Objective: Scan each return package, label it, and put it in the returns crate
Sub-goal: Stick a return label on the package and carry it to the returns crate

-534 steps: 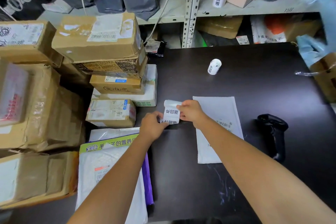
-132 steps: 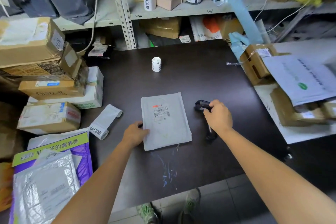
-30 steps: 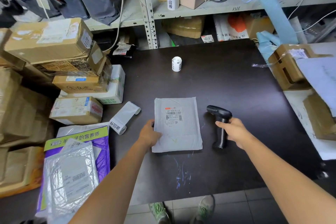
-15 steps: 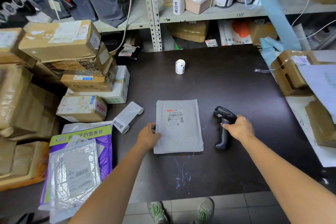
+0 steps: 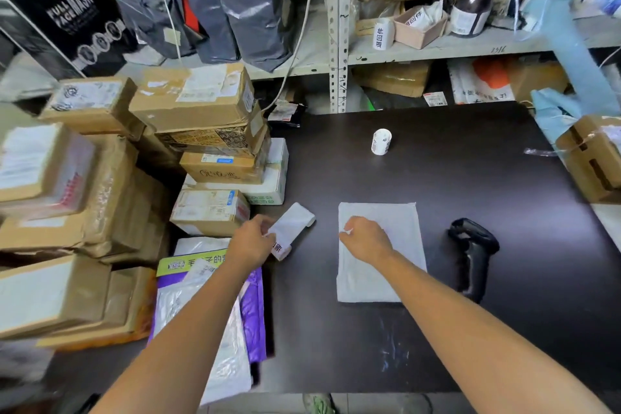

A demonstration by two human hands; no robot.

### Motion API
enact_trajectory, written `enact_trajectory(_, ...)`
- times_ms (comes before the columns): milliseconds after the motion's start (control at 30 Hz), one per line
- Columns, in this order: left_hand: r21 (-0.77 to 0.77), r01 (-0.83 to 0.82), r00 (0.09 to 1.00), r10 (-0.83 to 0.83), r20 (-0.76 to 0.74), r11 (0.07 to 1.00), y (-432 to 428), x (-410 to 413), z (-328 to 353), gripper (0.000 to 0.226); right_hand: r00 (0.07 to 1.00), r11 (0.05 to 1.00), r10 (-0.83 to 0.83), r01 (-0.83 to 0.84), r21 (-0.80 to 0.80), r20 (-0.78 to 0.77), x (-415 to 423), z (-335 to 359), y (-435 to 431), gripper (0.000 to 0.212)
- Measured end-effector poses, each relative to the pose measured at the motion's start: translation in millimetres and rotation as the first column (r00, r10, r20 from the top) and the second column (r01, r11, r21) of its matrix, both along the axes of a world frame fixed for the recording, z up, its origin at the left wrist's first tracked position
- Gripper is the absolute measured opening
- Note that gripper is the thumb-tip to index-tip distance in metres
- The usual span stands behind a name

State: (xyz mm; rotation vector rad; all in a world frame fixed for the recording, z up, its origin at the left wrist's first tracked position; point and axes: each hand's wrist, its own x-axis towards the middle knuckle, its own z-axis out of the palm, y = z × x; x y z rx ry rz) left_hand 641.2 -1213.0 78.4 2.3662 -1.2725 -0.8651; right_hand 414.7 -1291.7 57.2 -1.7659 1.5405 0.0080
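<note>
The left hand (image 5: 250,242) is gripping the labels (image 5: 292,224) and the right hand (image 5: 366,239) is pinching a sticker (image 5: 348,231) over the bag (image 5: 400,222), so putting away is waiting.

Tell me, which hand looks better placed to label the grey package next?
Right, probably. The right hand is over the grey package, pinching a small white piece, likely a label. The left hand holds the label strip off to the side.
</note>
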Motion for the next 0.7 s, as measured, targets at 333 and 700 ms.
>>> enact_trajectory(333, 0.136, 0.175, 0.985, -0.172, -0.032, 0.975, -10.9, 29.6, -29.5, 0.041, 0.974, 0.957, -0.116, 0.058, 0.284, 0.193, 115.0, -45.3, -14.0, 0.023)
enact_trajectory(700, 0.074, 0.067, 0.972, -0.048, -0.23, 0.995, -41.9, 15.1, -51.3, 0.039, 0.876, 0.929, -0.37, 0.342, 0.141, 0.311, 87.1, -38.3, -65.1, 0.028)
